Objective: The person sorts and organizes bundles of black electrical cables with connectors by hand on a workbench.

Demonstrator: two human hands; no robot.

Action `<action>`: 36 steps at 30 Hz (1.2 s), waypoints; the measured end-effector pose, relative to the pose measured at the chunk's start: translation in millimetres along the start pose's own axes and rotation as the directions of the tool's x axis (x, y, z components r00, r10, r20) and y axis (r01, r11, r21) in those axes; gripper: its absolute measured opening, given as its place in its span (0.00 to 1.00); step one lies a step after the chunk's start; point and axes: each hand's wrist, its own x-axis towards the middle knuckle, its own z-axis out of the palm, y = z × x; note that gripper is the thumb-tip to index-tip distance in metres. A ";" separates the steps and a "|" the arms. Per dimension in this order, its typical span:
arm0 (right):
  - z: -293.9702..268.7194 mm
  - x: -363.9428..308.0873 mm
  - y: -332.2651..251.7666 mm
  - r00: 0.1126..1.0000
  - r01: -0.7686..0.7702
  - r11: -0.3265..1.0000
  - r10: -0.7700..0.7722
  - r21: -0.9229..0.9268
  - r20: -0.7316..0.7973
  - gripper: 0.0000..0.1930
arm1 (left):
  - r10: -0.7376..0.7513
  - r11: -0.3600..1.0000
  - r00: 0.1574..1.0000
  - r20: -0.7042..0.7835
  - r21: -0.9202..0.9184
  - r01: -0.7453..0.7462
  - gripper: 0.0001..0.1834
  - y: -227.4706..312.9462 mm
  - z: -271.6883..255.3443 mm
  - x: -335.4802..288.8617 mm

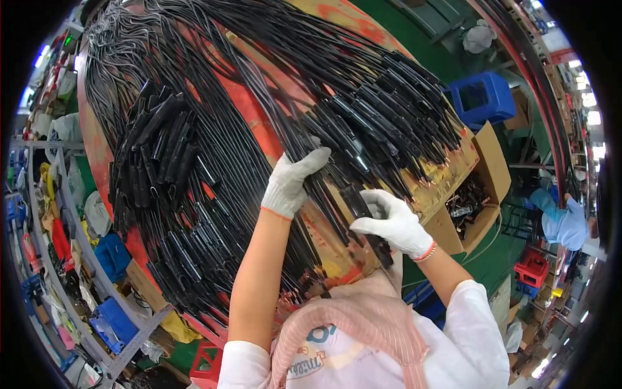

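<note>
Gloved hands (pixel 343 201) on glossy black cables (pixel 363 123)

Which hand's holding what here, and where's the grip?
Right hand grips one black sleeved cable end around the sleeve's middle. Left hand rests on the cable bundle; whether it grips any cannot be told.

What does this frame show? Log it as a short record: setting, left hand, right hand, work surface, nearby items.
setting: workshop with a green floor, seen from a head camera looking down
left hand: left hand in a white knit glove, resting on the black cables
right hand: right hand in a white knit glove, gripping a black sleeved cable end
work surface: worn red and yellow table, mostly covered by the cables
nearby items: open cardboard box of small parts at the table's right; blue crate beyond it; shelving rack on the left
</note>
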 end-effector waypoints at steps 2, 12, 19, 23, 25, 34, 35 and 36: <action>-1.1 2.0 7.0 0.930 0.285 0.857 -0.355 -0.430 -0.091 0.32 | -0.005 1.000 1.000 -0.016 -0.015 0.005 0.19 -6.6 6.5 -4.9; 17.1 10.4 -28.8 0.983 -0.040 0.946 -0.021 0.321 0.182 0.27 | -0.022 0.979 0.995 0.099 -0.200 0.042 0.23 4.2 -24.6 -9.8; 1.1 67.6 -36.1 0.877 0.353 0.755 -0.473 -0.553 -0.085 0.33 | -0.057 0.998 0.995 -0.082 -0.014 0.056 0.18 -1.1 -29.1 -3.3; -20.6 102.9 -56.8 0.776 0.201 0.183 -0.629 -0.962 0.043 0.31 | -0.074 0.996 0.997 -0.033 -0.045 0.072 0.22 -12.1 -48.6 -4.6; 5.0 128.5 -79.1 0.782 0.193 0.137 -0.620 -0.972 0.068 0.29 | -0.063 0.986 0.998 -0.022 -0.159 0.058 0.21 -11.9 -54.8 -12.3; 99.1 194.5 -113.4 0.601 0.419 -0.203 -0.668 -0.885 0.438 0.23 | -0.079 0.996 0.985 -0.153 -0.054 0.072 0.14 -59.8 -96.8 -14.9; 127.6 200.7 -110.2 0.615 0.592 -0.056 -0.614 -0.804 0.495 0.24 | -0.067 0.998 0.968 -0.242 -0.009 0.067 0.15 -69.3 -107.7 -14.7; 146.4 220.3 -93.9 0.610 0.665 -0.003 -0.574 -0.747 0.546 0.26 | -0.030 0.999 0.952 -0.305 -0.031 0.021 0.16 -80.6 -110.9 -9.3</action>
